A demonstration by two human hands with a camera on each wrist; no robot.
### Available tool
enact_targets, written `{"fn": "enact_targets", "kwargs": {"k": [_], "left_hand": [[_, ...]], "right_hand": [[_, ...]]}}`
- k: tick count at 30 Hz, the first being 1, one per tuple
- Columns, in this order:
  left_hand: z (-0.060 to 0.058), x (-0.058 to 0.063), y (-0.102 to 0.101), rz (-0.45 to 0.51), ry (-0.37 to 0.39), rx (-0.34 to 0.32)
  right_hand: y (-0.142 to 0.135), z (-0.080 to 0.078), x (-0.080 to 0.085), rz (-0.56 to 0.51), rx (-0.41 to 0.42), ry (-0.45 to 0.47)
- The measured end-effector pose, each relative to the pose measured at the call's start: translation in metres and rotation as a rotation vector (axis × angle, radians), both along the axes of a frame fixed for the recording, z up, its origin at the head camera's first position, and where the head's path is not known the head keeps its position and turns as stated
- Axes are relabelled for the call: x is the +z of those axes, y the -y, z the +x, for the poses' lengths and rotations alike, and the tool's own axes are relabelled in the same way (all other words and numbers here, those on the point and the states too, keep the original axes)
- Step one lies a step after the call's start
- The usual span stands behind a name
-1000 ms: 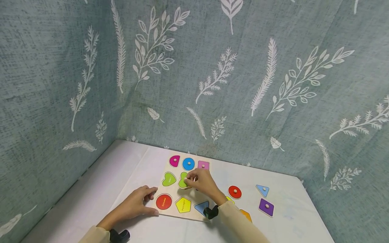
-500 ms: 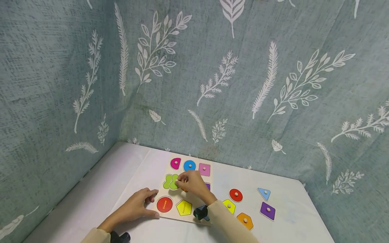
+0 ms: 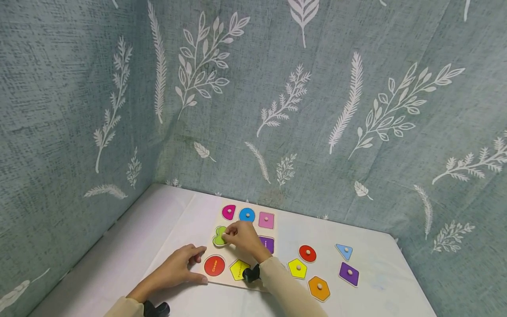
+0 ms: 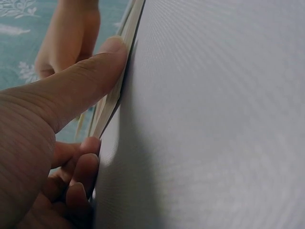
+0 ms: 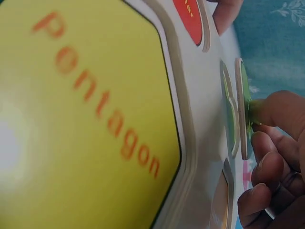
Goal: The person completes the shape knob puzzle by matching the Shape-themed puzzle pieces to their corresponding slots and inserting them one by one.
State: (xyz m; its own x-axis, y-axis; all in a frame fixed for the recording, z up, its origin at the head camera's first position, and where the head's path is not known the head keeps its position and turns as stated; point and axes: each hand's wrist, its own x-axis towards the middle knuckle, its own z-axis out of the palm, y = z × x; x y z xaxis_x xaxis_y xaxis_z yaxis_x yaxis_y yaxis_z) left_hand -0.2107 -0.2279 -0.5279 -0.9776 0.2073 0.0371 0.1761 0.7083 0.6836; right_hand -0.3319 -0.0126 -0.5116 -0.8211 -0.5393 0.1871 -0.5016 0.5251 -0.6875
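A wooden shape puzzle board (image 3: 229, 252) lies on the table. My right hand (image 3: 242, 237) pinches the knob of a green heart-shaped puzzle piece (image 3: 219, 236) over the left slot of the middle row. In the right wrist view the piece (image 5: 242, 109) stands a little apart from the green recess (image 5: 230, 112) below it. My left hand (image 3: 180, 265) holds the board's near left corner, thumb on the front edge and fingers at the left side. The left wrist view shows the thumb (image 4: 97, 69) against the board's edge. Part of the middle row is hidden behind my right hand.
Magenta (image 3: 229, 212), blue (image 3: 247, 215) and pink (image 3: 266, 219) pieces sit in the back row. Right of the board lie loose red circle (image 3: 307, 253), yellow pentagon (image 3: 297, 268), orange hexagon (image 3: 318, 289), blue triangle (image 3: 344, 251) and purple (image 3: 349, 274) pieces. A patterned curtain (image 3: 245, 97) stands behind.
My right hand has moved left across the board with the green piece, from the middle slot to over the heart-shaped one. My left hand stays at the corner.
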Motion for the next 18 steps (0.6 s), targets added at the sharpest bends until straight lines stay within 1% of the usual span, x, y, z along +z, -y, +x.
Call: {"fn": "enact_targets", "kwargs": {"k": [5,8,12,15,18], "left_hand": [[0.0,0.0,0.0,0.001,0.019,0.01],[0.0,0.0,0.0,0.005,0.015,0.009],[-0.001,0.001,0.0,0.006,0.004,0.003],[0.0,0.0,0.0,0.001,0.005,0.013],[0.0,-0.001,-0.001,0.0,0.005,0.021]], "right_hand": [[0.006,-0.001,-0.002,0.022,-0.005,-0.011],[0.01,-0.002,-0.002,0.038,-0.007,-0.022],[0.013,-0.003,-0.003,0.049,-0.003,-0.008],[0.015,-0.003,-0.003,0.057,-0.003,0.012],[0.016,-0.002,-0.004,0.061,-0.002,0.01]]}}
